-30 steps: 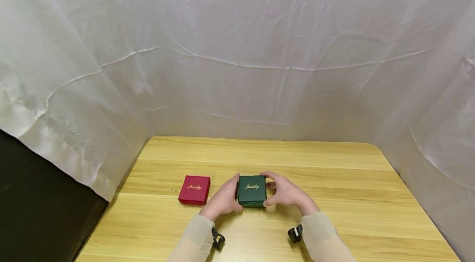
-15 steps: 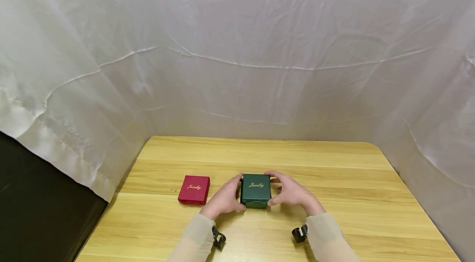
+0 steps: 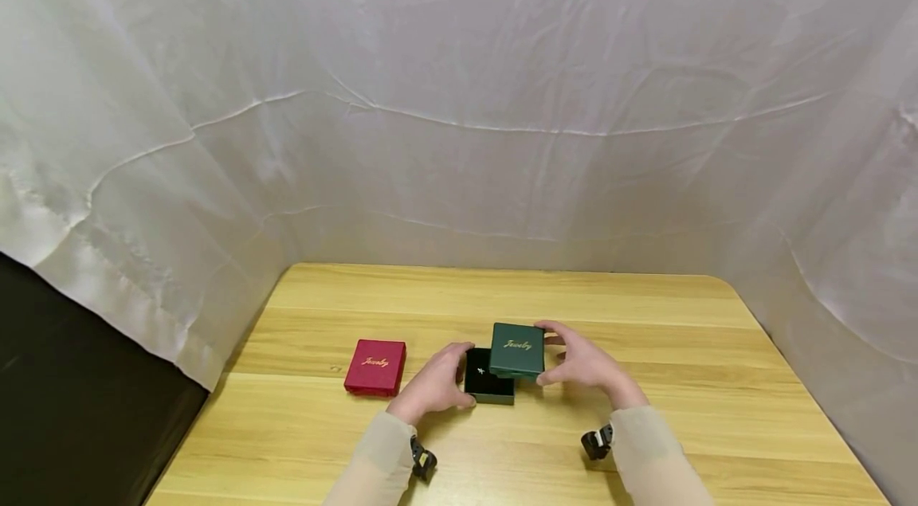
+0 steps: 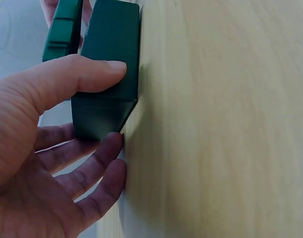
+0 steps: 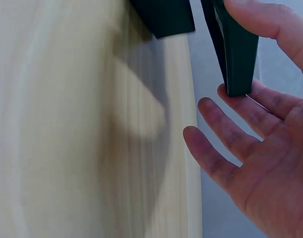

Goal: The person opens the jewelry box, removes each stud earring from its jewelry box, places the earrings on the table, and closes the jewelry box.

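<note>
My left hand grips the left side of a green jewelry box base on the table, thumb along its near wall in the left wrist view. The base has a black lining, on which a small silvery piece of jewelry shows. Its matching green lid, with gold "Jewelry" lettering, is pinched by my right hand between thumb and fingers. The lid is raised off the base and overlaps its right part in the head view. In the right wrist view a gap separates lid and base.
A red jewelry box, closed and with the same gold lettering, lies left of my left hand. All stand on a wood-grain table. Pale curtains hang around its back and sides.
The green box was closed. My right hand has lifted its lid up and to the right, baring the black inside. My left hand has stayed at the base; the red box is unmoved.
</note>
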Available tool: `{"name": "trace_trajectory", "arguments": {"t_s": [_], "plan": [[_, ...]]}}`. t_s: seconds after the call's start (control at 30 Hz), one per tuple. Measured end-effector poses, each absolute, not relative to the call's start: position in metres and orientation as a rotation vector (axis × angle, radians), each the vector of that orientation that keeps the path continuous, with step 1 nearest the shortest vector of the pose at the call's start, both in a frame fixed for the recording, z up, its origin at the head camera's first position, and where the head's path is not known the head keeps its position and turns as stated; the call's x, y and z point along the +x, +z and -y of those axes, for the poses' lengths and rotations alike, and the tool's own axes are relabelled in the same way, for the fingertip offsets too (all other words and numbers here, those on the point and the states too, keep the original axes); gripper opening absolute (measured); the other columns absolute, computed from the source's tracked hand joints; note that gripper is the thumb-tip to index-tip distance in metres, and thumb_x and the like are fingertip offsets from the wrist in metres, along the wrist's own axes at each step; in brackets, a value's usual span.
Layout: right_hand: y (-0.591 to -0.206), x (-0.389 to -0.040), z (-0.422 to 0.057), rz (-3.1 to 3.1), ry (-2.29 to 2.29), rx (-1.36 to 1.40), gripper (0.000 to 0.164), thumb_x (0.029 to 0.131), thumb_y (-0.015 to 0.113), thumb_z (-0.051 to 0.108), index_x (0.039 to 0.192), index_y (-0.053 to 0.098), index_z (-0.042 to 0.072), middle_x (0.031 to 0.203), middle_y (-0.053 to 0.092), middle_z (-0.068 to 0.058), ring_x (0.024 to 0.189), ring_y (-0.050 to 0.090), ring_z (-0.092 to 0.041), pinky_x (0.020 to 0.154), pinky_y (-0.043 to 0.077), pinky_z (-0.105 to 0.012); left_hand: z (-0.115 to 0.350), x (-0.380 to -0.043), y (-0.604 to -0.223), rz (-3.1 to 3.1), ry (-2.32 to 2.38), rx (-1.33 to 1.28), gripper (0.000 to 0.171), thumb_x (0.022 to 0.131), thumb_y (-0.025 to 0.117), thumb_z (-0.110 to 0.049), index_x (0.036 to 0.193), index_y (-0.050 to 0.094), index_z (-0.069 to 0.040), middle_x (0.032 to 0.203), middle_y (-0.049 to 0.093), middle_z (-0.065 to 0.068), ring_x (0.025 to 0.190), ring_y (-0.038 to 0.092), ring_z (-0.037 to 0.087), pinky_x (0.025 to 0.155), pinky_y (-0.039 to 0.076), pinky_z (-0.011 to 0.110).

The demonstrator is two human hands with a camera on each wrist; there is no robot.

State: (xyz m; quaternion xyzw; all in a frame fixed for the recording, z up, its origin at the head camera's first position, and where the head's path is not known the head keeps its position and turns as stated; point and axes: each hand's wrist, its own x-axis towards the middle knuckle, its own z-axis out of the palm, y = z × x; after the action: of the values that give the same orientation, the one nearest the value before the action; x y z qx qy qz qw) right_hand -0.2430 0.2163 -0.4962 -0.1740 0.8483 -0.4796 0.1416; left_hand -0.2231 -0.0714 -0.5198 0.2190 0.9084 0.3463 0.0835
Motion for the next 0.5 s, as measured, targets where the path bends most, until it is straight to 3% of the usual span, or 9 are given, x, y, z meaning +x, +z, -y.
{"name": "trace_trajectory", "arguments": {"t_s": [0.5], "plan": [[-0.504, -0.265, -0.251, -2.543, -1.37, -0.377, 0.094, 0.071, 0.088, 0.013, 0.147, 0.035, 0.001, 0.143, 0.043, -0.026, 0.13, 0.041, -0.047, 0.102, 0.036, -0.061, 0.07, -0.223, -0.519, -2.723, 0.995, 0.669, 0.089, 0.067, 0.089, -0.01, 0.142, 0.043, 0.003, 0.139, 0.049, 0.015, 0.124, 0.05, 0.031, 0.104, 0.041, 0.044]]}}
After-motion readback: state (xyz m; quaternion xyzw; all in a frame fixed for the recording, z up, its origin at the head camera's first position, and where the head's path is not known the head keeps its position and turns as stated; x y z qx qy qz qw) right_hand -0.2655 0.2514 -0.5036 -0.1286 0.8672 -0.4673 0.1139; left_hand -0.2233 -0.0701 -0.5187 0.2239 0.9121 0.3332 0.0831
